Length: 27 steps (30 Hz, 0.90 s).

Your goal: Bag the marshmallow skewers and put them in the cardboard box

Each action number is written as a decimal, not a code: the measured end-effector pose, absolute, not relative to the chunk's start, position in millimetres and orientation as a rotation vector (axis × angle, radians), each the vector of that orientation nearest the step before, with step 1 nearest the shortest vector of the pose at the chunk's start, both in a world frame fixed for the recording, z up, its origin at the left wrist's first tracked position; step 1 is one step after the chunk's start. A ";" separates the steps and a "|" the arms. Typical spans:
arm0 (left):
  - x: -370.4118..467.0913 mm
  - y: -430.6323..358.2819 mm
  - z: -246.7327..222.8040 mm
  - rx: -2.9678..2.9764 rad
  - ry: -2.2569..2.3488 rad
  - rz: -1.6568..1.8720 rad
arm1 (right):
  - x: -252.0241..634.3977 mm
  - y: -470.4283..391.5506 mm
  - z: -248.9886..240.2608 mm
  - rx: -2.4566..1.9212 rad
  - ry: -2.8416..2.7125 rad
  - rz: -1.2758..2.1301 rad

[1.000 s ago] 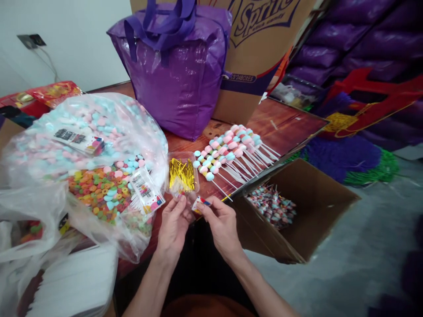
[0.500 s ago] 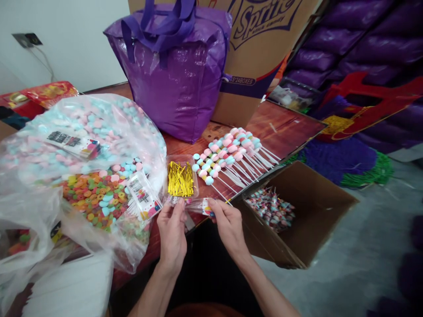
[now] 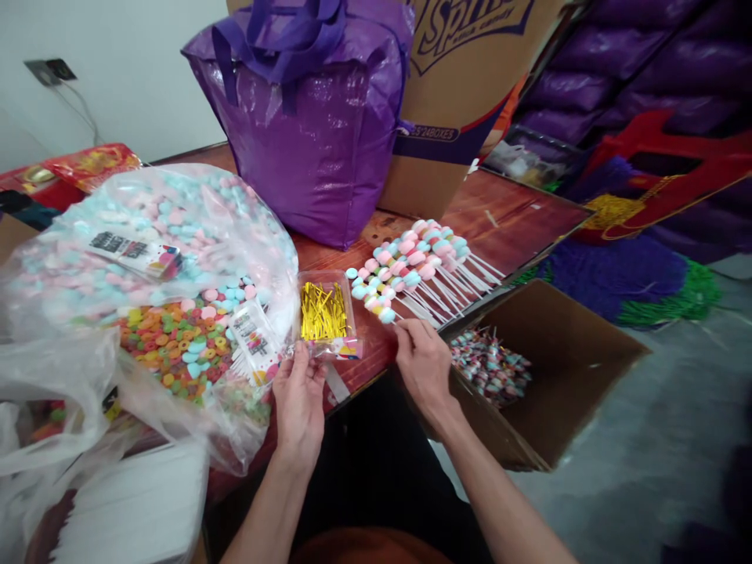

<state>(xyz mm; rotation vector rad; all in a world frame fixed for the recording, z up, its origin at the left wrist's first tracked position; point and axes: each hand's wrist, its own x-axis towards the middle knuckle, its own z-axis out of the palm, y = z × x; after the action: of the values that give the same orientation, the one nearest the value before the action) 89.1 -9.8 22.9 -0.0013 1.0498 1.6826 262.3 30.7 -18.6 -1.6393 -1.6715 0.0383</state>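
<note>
Between the thumb and fingers of my left hand (image 3: pixel 299 399) is a small clear plastic bag (image 3: pixel 344 348) with a colourful print, stretched out to the right. My right hand (image 3: pixel 426 368) is at the near end of a pile of candy sticks (image 3: pixel 411 262), its fingers closed on the white stick of the nearest one (image 3: pixel 385 313); the grip is partly hidden. Pink, blue and yellow sweets are threaded on these sticks. A clear tray of gold twist ties (image 3: pixel 324 312) stands just behind the bag. Left of it lies a stack of printed bags (image 3: pixel 255 341).
A big clear bag of pastel sweets and gummy rings (image 3: pixel 176 337) covers the table's left side. Behind stand a purple tote bag (image 3: pixel 305 133) and a tall carton (image 3: pixel 452 102). Right of the table edge, an open cardboard box (image 3: pixel 564 368) holds wrapped candy sticks (image 3: pixel 493 368).
My right hand has let go of the plastic bag and moved right and up to the candy sticks. My left hand keeps the bag and has shifted slightly left.
</note>
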 end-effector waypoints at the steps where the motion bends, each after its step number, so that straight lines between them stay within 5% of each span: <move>1: 90.1 -9.4 22.7 -0.011 1.052 1.695 | 265.5 23.4 -12.8 -1.588 -1.616 0.090; 8: 93.7 -5.1 20.6 -0.060 1.093 1.716 | 287.5 -43.2 18.8 -1.346 -1.493 0.399; 27: 88.9 -12.1 9.3 0.416 1.240 1.686 | 313.8 -57.4 28.0 -1.194 -1.805 0.462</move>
<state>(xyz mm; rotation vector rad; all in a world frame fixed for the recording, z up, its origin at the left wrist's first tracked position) 88.9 -12.1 9.3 0.4162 1.2404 1.6856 313.8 -57.4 28.0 -1.1936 -1.8049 0.4616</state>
